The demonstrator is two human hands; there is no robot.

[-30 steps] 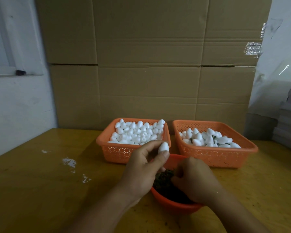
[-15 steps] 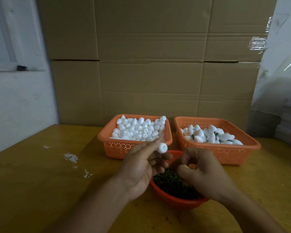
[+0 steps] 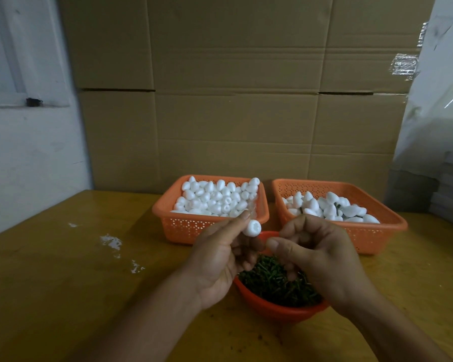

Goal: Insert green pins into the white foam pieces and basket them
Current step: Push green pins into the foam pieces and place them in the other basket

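Note:
My left hand (image 3: 221,257) pinches a white foam piece (image 3: 252,228) between thumb and fingertips, its flat end turned toward my right hand. Just to the right, my right hand (image 3: 317,259) is curled with thumb and forefinger pressed together; whether a green pin sits between them I cannot tell. Both hands hover over a red bowl (image 3: 275,308) heaped with green pins (image 3: 272,282). Behind stand two orange baskets: the left basket (image 3: 188,227) is piled with plain foam pieces, the right basket (image 3: 372,235) holds foam pieces, some showing green pins.
The yellow-brown table (image 3: 63,283) carries white crumbs (image 3: 111,241) at the left. Stacked cardboard boxes (image 3: 233,100) form a wall behind the baskets. A white wall with a window frame is at the left; grey stacked items stand at the far right.
My right hand has lifted out of the pin bowl and come up toward the foam piece. My left hand has turned the foam piece so its flat end faces right.

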